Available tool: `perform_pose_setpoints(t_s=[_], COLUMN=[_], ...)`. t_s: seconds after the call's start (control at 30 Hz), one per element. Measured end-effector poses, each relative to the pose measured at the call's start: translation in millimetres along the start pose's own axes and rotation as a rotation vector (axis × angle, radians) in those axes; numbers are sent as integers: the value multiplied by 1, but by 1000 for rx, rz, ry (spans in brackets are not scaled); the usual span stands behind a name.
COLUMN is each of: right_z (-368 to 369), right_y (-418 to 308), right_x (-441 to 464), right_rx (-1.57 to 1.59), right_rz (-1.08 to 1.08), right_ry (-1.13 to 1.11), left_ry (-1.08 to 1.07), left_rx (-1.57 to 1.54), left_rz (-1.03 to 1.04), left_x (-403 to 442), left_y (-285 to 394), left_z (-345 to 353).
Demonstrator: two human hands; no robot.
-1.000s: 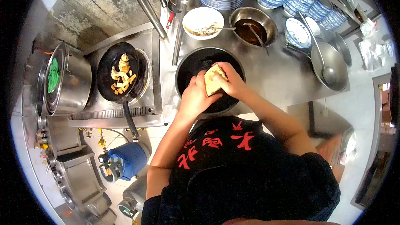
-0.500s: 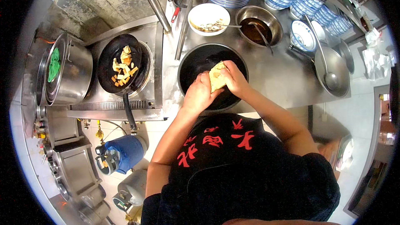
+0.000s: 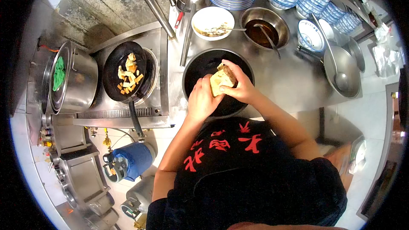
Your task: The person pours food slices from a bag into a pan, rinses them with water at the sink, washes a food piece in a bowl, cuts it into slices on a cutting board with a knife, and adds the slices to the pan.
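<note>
The person's left hand [image 3: 203, 99] and right hand [image 3: 239, 86] both grip a yellow, pancake-like piece of food [image 3: 221, 84], holding it above a deep black pan [image 3: 198, 65] on the steel counter [image 3: 289, 84]. The right fingers wrap its far edge, where a brown patch shows. Beyond the pan stand a white bowl [image 3: 213, 14] with food remnants and a spoon, and a steel bowl [image 3: 284, 26] of dark liquid. On the stove to the left, a black frying pan [image 3: 111, 70] holds yellow chunks [image 3: 130, 78].

Both bare arms [image 3: 175, 149] reach forward and converge, hands [image 3: 201, 102] close together, fingers [image 3: 234, 69] curled and gripping.
</note>
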State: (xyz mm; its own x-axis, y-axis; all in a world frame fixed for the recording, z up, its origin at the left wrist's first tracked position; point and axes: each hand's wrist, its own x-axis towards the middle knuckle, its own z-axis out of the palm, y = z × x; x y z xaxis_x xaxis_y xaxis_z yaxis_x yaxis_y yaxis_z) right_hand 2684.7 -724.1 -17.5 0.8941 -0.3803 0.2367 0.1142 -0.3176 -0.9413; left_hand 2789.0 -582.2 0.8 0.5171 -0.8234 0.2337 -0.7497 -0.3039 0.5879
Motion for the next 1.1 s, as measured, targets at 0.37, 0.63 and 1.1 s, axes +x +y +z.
perform_pose_setpoints(t_s=[0.37,0.63,1.1], right_z=[2,-1,3], right_y=[4,7,11], right_x=[3,0,-4], right_rx=[161,173,25], right_rz=[13,20,28], right_ry=[77,49,156], left_ry=[24,-10,64], left_rx=[-283,-328,-132], left_rz=[-76,-134,-61], left_x=[3,4,2], left_y=[-8,-5,0], left_z=[-3,-5,-9])
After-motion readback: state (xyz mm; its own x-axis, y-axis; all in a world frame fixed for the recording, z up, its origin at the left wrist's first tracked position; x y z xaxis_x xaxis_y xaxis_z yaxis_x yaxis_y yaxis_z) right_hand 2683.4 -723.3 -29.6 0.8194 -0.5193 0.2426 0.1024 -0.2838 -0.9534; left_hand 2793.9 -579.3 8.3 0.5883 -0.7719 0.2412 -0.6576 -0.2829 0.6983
